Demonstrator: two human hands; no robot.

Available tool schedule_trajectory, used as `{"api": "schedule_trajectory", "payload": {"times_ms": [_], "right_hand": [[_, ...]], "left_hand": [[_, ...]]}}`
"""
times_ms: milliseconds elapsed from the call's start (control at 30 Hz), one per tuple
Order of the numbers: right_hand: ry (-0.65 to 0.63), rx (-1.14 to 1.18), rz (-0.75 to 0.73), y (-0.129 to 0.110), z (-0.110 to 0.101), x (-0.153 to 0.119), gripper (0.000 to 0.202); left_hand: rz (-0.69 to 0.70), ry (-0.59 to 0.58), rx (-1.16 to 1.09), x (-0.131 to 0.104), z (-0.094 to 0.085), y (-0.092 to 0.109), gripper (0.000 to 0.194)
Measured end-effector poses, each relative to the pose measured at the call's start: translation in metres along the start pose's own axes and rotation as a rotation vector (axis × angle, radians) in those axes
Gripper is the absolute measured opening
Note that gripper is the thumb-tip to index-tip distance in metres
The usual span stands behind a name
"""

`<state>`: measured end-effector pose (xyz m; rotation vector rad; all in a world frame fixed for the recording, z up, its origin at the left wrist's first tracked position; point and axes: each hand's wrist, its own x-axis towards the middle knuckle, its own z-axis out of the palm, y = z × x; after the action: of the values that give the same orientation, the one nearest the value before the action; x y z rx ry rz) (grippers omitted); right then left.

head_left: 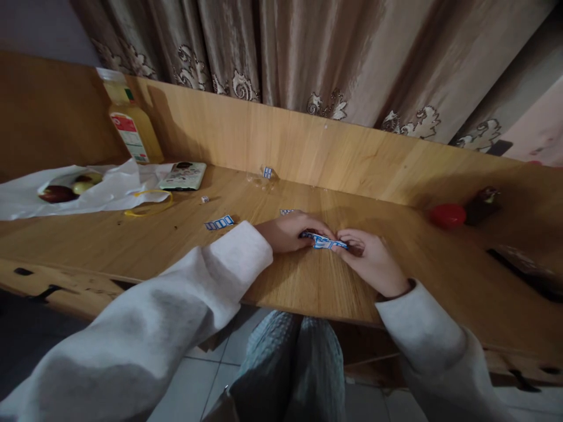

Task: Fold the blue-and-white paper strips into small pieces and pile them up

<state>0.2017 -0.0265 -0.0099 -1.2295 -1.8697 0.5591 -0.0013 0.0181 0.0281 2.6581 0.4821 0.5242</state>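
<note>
Between my two hands, just above the wooden desk (272, 281), is a blue-and-white printed paper piece (325, 242). My left hand (292, 231) pinches its left end, and my right hand (369, 258) grips its right end between thumb and fingers. Left of my left hand lies a blue-and-white strip (219, 223) with box shapes on it. Another such strip (287, 211) shows partly behind my left hand. Farther back, a small blue-and-white piece (267, 172) stands by some clear plastic near the back panel.
A bottle of yellow liquid (136, 132), a white plastic bag (109, 193) with fruit, a yellow band (149, 205), a flat packet (183, 176) and a small cube (204, 200) are at left. A red round object (447, 216) sits at right.
</note>
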Motion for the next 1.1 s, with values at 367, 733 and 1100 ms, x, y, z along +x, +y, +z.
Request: {"api": "schedule_trajectory", "payload": {"times_ms": [367,733,1100], "right_hand": [[-0.087,-0.053,-0.049,-0.004,0.0,0.0,0.015],[-0.039,-0.106,-0.048,-0.005,-0.002,0.0,0.018],[-0.022,-0.116,-0.043,-0.004,-0.002,-0.001,0.018]], "left_hand": [[-0.197,0.216,-0.003,0.006,0.014,0.004,0.009],[-0.084,0.003,0.055,-0.01,-0.002,0.009,0.035],[-0.208,0.202,0.207,-0.015,-0.006,0.0,0.042]]}}
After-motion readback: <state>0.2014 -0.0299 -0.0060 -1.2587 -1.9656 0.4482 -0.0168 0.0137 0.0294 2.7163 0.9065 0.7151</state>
